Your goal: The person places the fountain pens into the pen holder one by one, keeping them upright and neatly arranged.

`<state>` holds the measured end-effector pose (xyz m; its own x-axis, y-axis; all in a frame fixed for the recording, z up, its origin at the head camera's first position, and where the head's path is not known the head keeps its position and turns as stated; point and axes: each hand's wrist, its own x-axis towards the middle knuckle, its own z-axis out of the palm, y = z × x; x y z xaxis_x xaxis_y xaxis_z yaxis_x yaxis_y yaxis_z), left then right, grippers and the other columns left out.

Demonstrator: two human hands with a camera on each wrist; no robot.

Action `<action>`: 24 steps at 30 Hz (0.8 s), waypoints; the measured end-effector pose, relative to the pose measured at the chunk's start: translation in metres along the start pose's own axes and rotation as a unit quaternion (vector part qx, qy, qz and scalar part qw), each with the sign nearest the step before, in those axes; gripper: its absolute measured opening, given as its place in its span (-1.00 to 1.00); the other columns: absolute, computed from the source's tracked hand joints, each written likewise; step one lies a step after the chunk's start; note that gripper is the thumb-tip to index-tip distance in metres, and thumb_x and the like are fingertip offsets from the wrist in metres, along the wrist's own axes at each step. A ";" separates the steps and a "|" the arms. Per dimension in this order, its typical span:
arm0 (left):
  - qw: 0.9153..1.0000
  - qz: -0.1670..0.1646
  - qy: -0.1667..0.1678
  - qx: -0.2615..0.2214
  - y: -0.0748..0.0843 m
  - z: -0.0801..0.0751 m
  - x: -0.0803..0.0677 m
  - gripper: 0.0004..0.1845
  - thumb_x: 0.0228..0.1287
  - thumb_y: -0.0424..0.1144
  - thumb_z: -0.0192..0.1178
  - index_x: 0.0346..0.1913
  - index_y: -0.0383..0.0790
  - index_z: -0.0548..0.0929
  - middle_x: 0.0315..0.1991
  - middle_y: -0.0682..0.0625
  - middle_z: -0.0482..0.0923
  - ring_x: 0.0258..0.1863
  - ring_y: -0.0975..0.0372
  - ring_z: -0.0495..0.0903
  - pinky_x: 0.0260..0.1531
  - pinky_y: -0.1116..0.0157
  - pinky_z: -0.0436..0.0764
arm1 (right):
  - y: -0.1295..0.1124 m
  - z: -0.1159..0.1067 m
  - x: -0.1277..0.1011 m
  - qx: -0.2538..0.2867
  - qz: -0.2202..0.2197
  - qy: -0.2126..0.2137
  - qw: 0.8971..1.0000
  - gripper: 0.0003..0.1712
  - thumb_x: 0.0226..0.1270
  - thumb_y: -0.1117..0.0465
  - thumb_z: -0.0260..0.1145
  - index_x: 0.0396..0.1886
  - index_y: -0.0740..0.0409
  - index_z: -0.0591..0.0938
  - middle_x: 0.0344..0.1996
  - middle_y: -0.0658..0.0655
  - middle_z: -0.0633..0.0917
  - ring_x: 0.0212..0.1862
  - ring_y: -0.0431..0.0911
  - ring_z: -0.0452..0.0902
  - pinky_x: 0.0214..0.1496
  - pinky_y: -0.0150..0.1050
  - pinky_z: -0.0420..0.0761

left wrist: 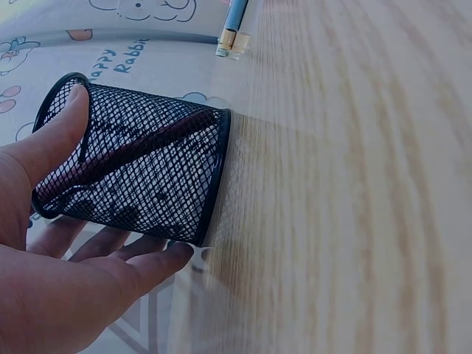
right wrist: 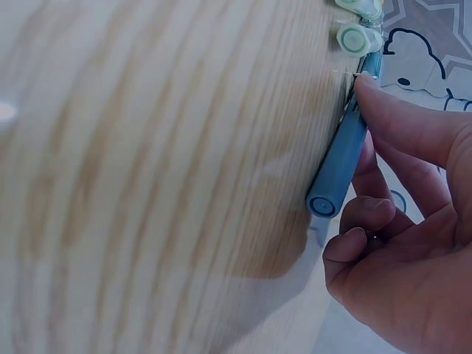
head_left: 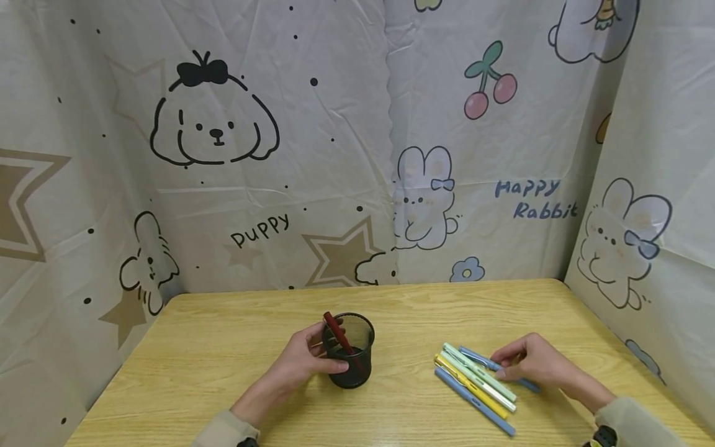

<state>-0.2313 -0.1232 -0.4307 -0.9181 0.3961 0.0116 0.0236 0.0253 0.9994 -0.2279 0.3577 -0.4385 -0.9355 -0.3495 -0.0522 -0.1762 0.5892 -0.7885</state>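
Observation:
A black mesh pen cup [head_left: 360, 370] stands upright on the table, and my left hand [head_left: 298, 360] grips its side, thumb toward the front and fingers behind. Inside it leans a dark red pen [head_left: 338, 332], its end above the rim. To the right, my right hand [head_left: 539, 366] pinches a blue pen [right wrist: 339, 162] between thumb and fingers; part of that pen is hidden by the hand. Beside it lie two light green pens [head_left: 480, 367], a yellow pen [head_left: 472, 386] and another blue pen [head_left: 475, 402], roughly parallel in a slanted row.
The wooden table [head_left: 223, 347] carries the cup and the pens, with bare wood between them. A printed cloth [head_left: 335, 155] with cartoon animals hangs behind the table and along both sides.

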 end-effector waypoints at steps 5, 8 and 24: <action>1.000 0.007 -0.004 0.000 0.000 0.000 -0.001 -0.06 0.15 -0.46 0.57 0.57 -0.35 0.34 0.41 -0.34 0.46 0.37 -0.17 0.49 0.39 -0.04 0.45 | -0.003 0.000 -0.001 -0.010 0.012 0.006 1.000 -0.64 0.16 0.32 0.64 -0.08 0.42 0.80 -0.25 0.13 0.80 -0.28 -0.16 0.63 -0.27 -0.34 0.62; 1.000 0.010 -0.005 -0.002 0.001 0.000 -0.001 -0.06 0.15 -0.48 0.56 0.58 -0.34 0.34 0.41 -0.33 0.46 0.38 -0.18 0.48 0.40 -0.05 0.44 | -0.006 0.000 -0.002 -0.012 0.025 0.012 1.000 -0.61 0.14 0.28 0.66 -0.06 0.39 0.81 -0.23 0.12 0.81 -0.25 -0.12 0.63 -0.26 -0.33 0.62; 1.000 0.000 0.000 0.001 -0.001 0.001 0.000 -0.09 0.14 -0.44 0.58 0.56 -0.29 0.39 0.38 -0.31 0.48 0.34 -0.12 0.53 0.45 -0.12 0.33 | -0.006 0.003 0.000 -0.010 0.031 0.012 0.999 -0.62 0.10 0.32 0.67 -0.08 0.37 0.81 -0.25 0.10 0.79 -0.26 -0.06 0.61 -0.28 -0.32 0.59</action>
<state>-0.2308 -0.1227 -0.4315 -0.9179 0.3966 0.0118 0.0247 0.0276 0.9993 -0.2257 0.3520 -0.4354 -0.9519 -0.2945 -0.0849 -0.1243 0.6239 -0.7715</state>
